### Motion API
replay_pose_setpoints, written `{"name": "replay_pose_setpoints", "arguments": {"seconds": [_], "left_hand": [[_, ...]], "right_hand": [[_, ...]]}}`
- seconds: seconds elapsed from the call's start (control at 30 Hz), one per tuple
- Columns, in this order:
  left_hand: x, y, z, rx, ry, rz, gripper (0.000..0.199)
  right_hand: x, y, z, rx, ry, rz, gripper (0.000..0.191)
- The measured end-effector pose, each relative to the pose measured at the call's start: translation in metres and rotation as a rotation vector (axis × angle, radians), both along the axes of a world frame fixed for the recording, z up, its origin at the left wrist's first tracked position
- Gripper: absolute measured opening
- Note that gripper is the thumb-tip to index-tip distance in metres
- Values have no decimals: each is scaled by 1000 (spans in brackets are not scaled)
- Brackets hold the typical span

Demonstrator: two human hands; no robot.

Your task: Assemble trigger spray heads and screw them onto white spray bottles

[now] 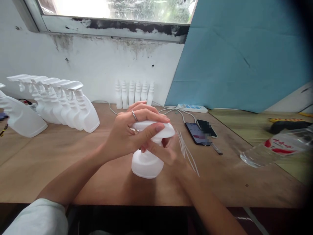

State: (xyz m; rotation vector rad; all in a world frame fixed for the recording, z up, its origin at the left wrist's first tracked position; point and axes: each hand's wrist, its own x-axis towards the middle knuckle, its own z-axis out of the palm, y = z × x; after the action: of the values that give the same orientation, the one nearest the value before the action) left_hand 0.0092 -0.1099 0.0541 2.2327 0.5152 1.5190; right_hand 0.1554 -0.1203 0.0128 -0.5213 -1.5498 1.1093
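A white spray bottle stands upright near the front edge of the brown table, its spray head pointing right. My left hand, with a ring on one finger, is wrapped over the white spray head from above, thumb along its near side. Below the head, my right hand grips the bottle's neck, its fingers partly hidden behind the bottle. Thin white tubes lie on the table just right of my right hand.
White spray bottles stand in a row at the left. Small white bottle-like pieces line the wall. Two phones, a power strip, cables and a cutter lie right of centre. A clear labelled bottle is at the right.
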Motion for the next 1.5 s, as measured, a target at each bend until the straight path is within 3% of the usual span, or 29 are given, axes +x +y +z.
{"name": "replay_pose_setpoints", "arguments": {"seconds": [0.17, 0.4, 0.57, 0.67, 0.77, 0.87, 0.97, 1.07, 1.17, 1.23, 1.3, 1.37, 1.5], "left_hand": [[-1, -1, -1, -7, -11, -10, 10], [0, -2, -1, -36, -21, -25, 11], [-2, -1, -1, -165, -19, -103, 22], [-12, 0, -13, -199, -52, -148, 51], [-27, -6, -42, -247, -86, -92, 69], [-41, -24, -81, -416, 18, 27, 68], [-46, -46, -115, -572, 212, 129, 51], [-55, -62, -131, -560, 271, 237, 41], [-88, -65, -132, -543, 318, 485, 40], [-126, -62, -126, -585, 308, 756, 41], [-172, -55, -119, -615, 282, 1034, 44], [-216, -46, -111, -625, 264, 1233, 40], [-277, -23, -101, -542, 161, 1480, 36]], "right_hand": [[11, 8, -20, -44, 30, 258, 29], [7, 6, -12, -86, -19, 153, 26], [7, 11, -1, -65, -119, 212, 23], [10, 12, 3, -138, -213, 246, 18], [10, 9, 5, -169, -236, 273, 10], [7, 1, 4, -193, -159, 351, 13], [1, -8, 2, -257, -124, 482, 33], [-1, -16, -2, -124, -196, 362, 44], [9, -21, -15, 77, -347, 129, 59], [25, -24, -28, 127, -428, 11, 62], [47, -25, -41, 75, -440, -84, 52], [70, -25, -54, -30, -416, -198, 42], [104, -25, -75, -192, -346, -425, 23]]}}
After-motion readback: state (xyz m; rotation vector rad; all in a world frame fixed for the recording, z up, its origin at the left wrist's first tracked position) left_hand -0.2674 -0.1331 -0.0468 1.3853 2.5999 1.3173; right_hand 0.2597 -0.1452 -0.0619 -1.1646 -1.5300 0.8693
